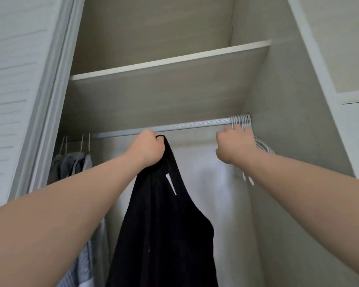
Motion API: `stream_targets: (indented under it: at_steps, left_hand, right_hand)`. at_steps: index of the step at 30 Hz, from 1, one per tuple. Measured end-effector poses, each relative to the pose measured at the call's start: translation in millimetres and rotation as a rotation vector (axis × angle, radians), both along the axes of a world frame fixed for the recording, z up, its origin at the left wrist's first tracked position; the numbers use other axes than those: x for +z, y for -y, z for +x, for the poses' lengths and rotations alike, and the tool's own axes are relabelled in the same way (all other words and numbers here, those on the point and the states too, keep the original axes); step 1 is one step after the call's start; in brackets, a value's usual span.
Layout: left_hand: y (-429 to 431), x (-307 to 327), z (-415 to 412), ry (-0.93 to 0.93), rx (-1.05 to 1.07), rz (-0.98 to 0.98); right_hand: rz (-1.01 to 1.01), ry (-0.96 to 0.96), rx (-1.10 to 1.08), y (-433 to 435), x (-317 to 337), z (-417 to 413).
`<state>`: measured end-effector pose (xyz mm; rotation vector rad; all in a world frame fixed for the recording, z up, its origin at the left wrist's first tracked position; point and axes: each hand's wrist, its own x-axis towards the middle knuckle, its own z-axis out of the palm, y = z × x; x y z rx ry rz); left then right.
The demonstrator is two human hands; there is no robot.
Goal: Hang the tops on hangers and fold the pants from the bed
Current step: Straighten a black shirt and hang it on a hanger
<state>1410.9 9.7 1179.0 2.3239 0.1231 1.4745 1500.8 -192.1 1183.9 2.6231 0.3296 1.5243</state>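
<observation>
My left grip (148,149) fisted on black sleeveless top (164,224) below grey rail (184,126); right grip (234,147) curled round thin white hangers (241,121), rail's right end.

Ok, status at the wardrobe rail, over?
Left hand grips black top below rail. Right hand grips white hangers, rail's right end. Grey clothes hang far left, clear of both.
</observation>
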Motion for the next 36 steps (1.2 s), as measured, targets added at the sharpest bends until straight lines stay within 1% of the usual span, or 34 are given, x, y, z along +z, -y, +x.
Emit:
stream_targets:
  at_steps: [4, 7, 12, 16, 20, 23, 26, 30, 34, 36]
  left_hand:
    - [9.7, 4.5, 26.3, -0.012, 0.035, 0.041]
    - [3.4, 8.0, 34.0, 0.004, 0.082, 0.063]
    - [-12.1, 8.2, 37.0, 0.021, 0.142, 0.1]
    - [-24.6, 3.2, 37.1, 0.017, 0.163, 0.111]
    - [-29.4, 3.6, 33.0, 0.046, 0.175, 0.112]
    - [-30.2, 3.3, 25.2, 0.116, 0.19, 0.117]
    - [-33.9, 1.4, 9.8, 0.172, 0.206, 0.103]
    - [-43.2, 3.7, -21.8, 0.239, 0.223, 0.075]
    - [-49.4, 11.1, -65.4, 0.346, 0.249, 0.046]
    - [-51.4, 15.5, -90.7, 0.403, 0.266, 0.033]
  right_hand:
    - [0.071, -0.046, -0.228, 7.1, 7.7, 25.1]
    - [0.1, -0.036, -0.288, 5.2, 8.6, 40.0]
    - [0.083, 0.035, -0.226, 3.6, 14.2, 58.1]
    - [0.137, 0.05, -0.145, 3.7, 20.6, 64.8]
    - [0.21, 0.13, -0.069, 5.6, 27.3, 64.8]
    - [0.343, 0.102, 0.108, 1.7, 29.4, 57.9]
    - [0.598, -0.005, 0.438, -9.6, 28.6, 47.7]
    - [0.814, -0.073, 0.783, -28.2, 18.1, 36.3]
    - [1.02, -0.274, 1.144, -39.8, 2.9, 16.9]
    - [1.088, -0.374, 1.34, -43.5, -6.4, -1.3]
